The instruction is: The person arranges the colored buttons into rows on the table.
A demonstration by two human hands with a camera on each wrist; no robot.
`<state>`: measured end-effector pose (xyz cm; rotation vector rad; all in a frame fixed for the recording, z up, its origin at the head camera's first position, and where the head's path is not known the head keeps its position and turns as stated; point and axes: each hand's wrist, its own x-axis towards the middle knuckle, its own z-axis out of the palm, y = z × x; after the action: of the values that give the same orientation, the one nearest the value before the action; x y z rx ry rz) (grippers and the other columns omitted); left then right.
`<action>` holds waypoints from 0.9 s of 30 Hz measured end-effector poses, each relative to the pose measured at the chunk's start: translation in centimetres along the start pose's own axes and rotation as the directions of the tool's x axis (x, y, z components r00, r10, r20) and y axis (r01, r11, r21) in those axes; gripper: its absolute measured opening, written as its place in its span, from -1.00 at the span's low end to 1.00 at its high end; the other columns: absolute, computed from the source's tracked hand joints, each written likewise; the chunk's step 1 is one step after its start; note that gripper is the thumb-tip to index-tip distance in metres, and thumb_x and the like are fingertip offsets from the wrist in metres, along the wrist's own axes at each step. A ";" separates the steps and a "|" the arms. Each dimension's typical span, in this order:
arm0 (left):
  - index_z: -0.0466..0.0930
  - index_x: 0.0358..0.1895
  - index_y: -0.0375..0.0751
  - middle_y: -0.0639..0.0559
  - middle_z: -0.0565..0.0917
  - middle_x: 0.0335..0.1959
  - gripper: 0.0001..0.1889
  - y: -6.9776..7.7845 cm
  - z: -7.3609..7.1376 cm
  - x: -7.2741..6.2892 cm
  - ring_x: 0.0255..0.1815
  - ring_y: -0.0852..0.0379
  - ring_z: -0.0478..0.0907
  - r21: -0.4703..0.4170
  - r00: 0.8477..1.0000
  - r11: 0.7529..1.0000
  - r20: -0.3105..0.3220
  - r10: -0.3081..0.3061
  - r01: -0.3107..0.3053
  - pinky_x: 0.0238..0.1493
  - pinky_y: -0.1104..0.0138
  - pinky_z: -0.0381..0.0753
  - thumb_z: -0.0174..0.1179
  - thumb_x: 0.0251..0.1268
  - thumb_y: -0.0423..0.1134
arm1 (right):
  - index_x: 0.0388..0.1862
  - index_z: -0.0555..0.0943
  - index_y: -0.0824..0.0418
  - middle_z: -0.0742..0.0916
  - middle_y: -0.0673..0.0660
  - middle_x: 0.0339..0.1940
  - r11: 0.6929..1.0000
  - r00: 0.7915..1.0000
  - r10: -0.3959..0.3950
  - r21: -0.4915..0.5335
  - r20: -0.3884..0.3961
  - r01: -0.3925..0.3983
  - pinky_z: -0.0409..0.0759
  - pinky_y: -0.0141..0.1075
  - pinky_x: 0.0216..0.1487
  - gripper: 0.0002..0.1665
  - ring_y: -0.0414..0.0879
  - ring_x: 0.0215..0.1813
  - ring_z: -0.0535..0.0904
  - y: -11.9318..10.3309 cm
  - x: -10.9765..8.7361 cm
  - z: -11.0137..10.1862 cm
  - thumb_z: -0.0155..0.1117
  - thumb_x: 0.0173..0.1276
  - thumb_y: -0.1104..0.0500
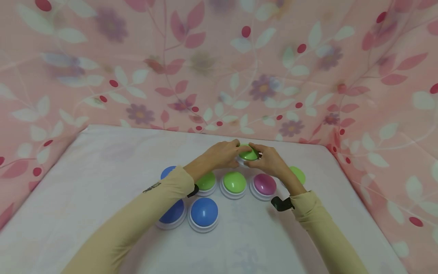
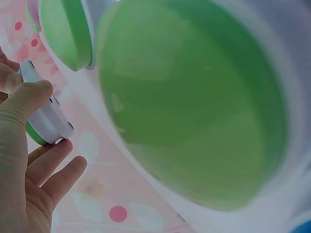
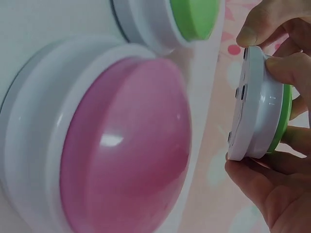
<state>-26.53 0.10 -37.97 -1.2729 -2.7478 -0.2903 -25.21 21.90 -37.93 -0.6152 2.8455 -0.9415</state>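
Note:
Between both hands, near the back of the table, is a green dome push button [image 1: 248,153] on a white round base. My left hand [image 1: 224,154] grips its left side, the thumb along the white base [image 2: 46,119] in the left wrist view. From the right, my right hand [image 1: 270,161] pinches the rim with thumb and fingers. The right wrist view shows the button tipped on edge, its white underside [image 3: 239,107] with small dark feet exposed. Nearest below the hands sit a green button [image 1: 234,182] and a magenta button [image 1: 265,184].
Another green button [image 1: 206,181] lies under the left wrist, and one more green button [image 1: 297,175] is partly behind the right forearm. Blue buttons [image 1: 204,212] stand at the front and left, some overlapped by the left sleeve. Floral cloth [image 1: 219,76] hangs behind the white-covered table [image 1: 113,160].

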 end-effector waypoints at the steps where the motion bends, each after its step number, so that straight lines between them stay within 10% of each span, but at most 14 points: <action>1: 0.38 0.40 0.17 -0.05 0.54 -0.02 -0.34 -0.1 0.0 -0.2 -0.33 0.10 0.55 0.000 1.000 1.000 0.001 -0.008 0.008 -0.22 0.32 0.64 0.39 0.21 -0.07 | 0.44 0.38 0.28 0.61 0.22 0.29 1.000 1.000 -0.008 0.001 0.002 0.008 0.65 -0.15 0.01 -0.11 0.00 0.03 0.65 -0.2 0.0 0.1 0.48 0.21 0.00; 12: 0.33 0.43 0.19 -0.12 0.57 0.12 -0.31 -0.5 0.6 -2.4 -0.34 0.04 0.65 0.072 0.999 0.997 -0.048 0.003 0.001 -0.30 0.30 0.68 0.37 0.24 0.03 | 0.45 0.35 0.34 0.67 0.25 0.18 0.999 0.999 -0.033 -0.025 0.002 0.033 0.62 -0.25 -0.16 -0.10 -0.02 -0.15 0.60 -2.3 -0.1 1.2 0.49 0.19 0.08; 27: 0.28 0.45 0.19 -0.23 0.39 0.42 -0.33 1.8 -0.2 -4.1 -0.19 -0.05 0.73 0.032 1.000 0.999 -0.018 0.019 -0.018 -0.18 0.23 0.72 0.32 0.30 -0.02 | 0.45 0.33 0.37 0.55 0.31 0.34 0.995 0.996 -0.092 -0.031 0.002 0.092 0.59 -0.03 0.18 -0.08 0.15 0.24 0.58 -3.4 -2.8 1.1 0.51 0.18 0.12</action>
<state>-22.53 -1.90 -38.22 -1.2810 -2.7129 -0.2541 -21.24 19.97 -36.94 -0.7557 2.8581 -0.9118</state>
